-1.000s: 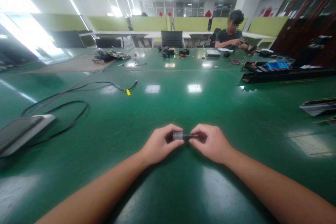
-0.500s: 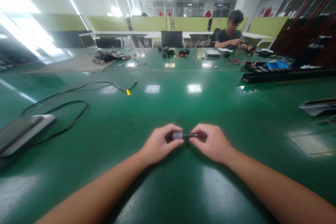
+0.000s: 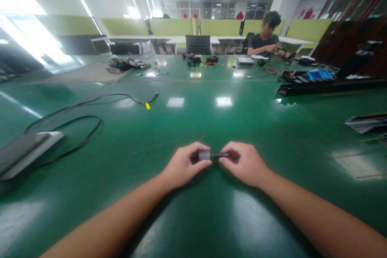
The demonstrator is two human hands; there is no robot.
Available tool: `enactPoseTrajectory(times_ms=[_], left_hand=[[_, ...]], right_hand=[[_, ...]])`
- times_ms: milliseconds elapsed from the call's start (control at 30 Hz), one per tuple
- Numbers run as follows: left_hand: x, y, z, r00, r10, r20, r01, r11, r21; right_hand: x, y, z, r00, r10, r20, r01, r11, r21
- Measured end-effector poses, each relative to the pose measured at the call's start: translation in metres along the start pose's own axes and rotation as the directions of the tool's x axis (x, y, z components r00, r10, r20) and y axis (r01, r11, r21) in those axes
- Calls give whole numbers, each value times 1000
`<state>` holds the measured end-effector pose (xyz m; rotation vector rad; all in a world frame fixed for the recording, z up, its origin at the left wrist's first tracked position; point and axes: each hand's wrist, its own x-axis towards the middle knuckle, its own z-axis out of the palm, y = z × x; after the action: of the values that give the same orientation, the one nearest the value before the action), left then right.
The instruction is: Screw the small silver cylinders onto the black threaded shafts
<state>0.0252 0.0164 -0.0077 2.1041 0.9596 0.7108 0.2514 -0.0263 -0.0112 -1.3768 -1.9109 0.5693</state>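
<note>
Near the middle of the green table (image 3: 193,125), my left hand (image 3: 183,167) is closed, thumb and fingers around a small grey metal cylinder (image 3: 204,156). A thin dark rod (image 3: 218,155) runs level from the cylinder's right end. My right hand (image 3: 245,164) pinches the rod's far end between thumb and fingers. Whether cylinder and rod are one piece or two, I cannot tell. Fingers hide part of both ends.
A flat device (image 3: 27,151) lies at left, a black cable (image 3: 87,139) beside it. Long black rails (image 3: 329,87) and metal strips (image 3: 367,123) lie at right. Electronic parts (image 3: 128,63) are piled farther back. Across the table sits another person (image 3: 263,44), hands on a dark object.
</note>
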Motion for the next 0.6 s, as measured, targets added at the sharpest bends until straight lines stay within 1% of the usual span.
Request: enactPoseTrajectory(times_ms=[600], left_hand=[[0, -1, 0, 1000, -9, -8, 9, 1000, -19]], right_hand=[[0, 2, -2, 1000, -7, 3, 7, 1000, 17]])
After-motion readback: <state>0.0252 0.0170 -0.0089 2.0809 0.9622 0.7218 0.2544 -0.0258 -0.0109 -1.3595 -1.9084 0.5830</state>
